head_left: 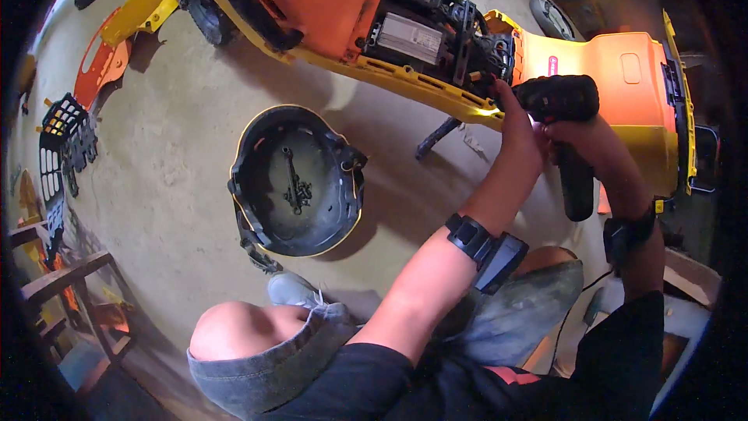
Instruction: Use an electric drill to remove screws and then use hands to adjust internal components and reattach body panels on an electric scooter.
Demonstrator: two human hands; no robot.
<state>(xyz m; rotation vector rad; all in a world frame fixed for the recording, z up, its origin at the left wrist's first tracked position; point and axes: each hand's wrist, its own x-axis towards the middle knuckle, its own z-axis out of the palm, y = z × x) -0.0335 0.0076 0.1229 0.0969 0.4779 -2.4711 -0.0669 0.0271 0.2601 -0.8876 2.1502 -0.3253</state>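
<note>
Two bare hands are seen. One black power drill (557,100) is held, its grip enclosed by the curled fingers of the right hand (583,134); its front end is positioned at the near edge of one orange-and-yellow scooter (615,109). The left hand (520,121) is placed just beside the drill, its fingers reaching toward that edge; how far it is open, and whether anything is gripped, cannot be told. Two dark wristbands are worn, one on the left forearm (467,238) and one on the right (628,240). One silver box (409,37) is seated in the scooter's uncovered bay. One black bowl (276,222) is set on the floor (171,156); small dark metal parts (294,187) are contained in it, their number not countable.
</note>
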